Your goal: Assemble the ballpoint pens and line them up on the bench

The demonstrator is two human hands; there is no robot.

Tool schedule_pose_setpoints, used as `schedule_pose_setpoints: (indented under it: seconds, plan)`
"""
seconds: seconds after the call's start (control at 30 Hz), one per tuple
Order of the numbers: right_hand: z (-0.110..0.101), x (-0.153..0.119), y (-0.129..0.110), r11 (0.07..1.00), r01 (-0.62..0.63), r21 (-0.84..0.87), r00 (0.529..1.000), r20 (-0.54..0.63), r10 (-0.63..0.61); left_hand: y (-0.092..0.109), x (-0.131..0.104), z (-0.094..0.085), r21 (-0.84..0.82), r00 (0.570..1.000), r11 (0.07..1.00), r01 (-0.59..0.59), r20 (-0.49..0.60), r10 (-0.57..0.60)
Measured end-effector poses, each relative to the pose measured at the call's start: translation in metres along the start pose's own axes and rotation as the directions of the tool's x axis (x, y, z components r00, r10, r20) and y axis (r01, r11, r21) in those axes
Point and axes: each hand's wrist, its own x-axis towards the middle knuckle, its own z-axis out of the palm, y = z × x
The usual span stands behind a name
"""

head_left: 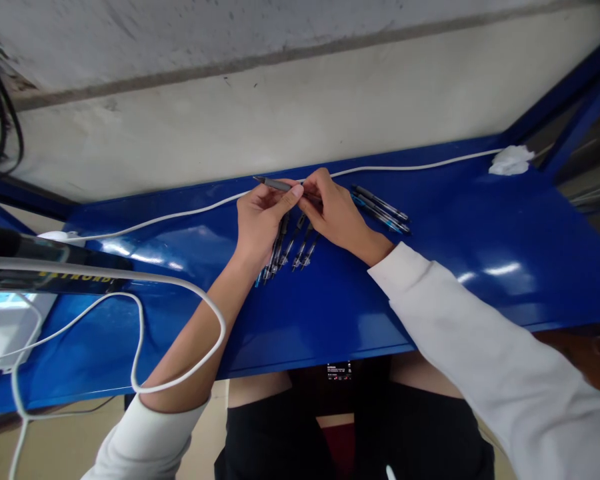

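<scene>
My left hand (263, 217) pinches a dark grey pen (276, 184), its tip pointing to the upper left. Beside it, my right hand (330, 207) has its fingers closed around the pen's other end, so that part is mostly hidden. Several clear pens with dark grips (305, 248) lie fanned out on the blue table below and between my hands. To the right of my right hand rests another group of pens (383, 212), side by side and slanting down to the right.
A white cable (190, 212) crosses the blue table (320, 313) along the wall. More white cable loops over my left forearm. Crumpled white paper (511, 161) lies at the back right. At the left are a dark cylindrical object (80, 267) and a white box (10, 333).
</scene>
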Motion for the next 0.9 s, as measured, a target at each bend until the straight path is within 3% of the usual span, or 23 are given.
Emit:
schedule_pose_setpoints:
  seconds: [0.9]
  plan:
    - [-0.0003, 0.0009, 0.0005, 0.999, 0.027, -0.038, 0.999, -0.018, -0.028, 0.001, 0.001, -0.0036, 0.033, 0.999, 0.999, -0.024, -0.031, 0.026]
